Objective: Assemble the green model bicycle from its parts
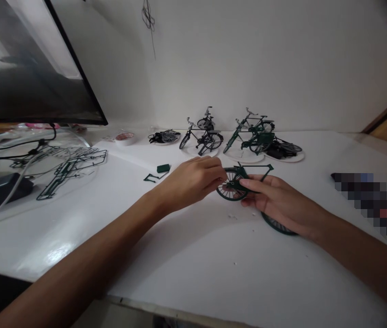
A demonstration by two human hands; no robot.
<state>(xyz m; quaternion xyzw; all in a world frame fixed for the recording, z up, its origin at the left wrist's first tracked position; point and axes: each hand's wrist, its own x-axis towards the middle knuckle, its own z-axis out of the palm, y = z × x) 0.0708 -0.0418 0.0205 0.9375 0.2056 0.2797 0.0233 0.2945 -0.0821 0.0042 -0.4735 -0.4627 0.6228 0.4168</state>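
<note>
A dark green model bicycle (248,175) lies over the white table (193,255) in front of me. My right hand (278,200) is wrapped around its frame, with one spoked wheel (229,184) sticking out to the left and another wheel (277,225) showing beneath the palm. My left hand (193,180) reaches in from the left, fingertips pinched together at the hub of the left wheel. What they pinch is too small to see.
Several finished model bicycles (203,136) (253,132) stand on white plates at the back by the wall. Green part sprues (70,171) lie at left near a monitor (25,64) and cables. Small green parts (159,172) and a tape roll (125,137) lie nearby. A blurred dark object (371,196) sits at right.
</note>
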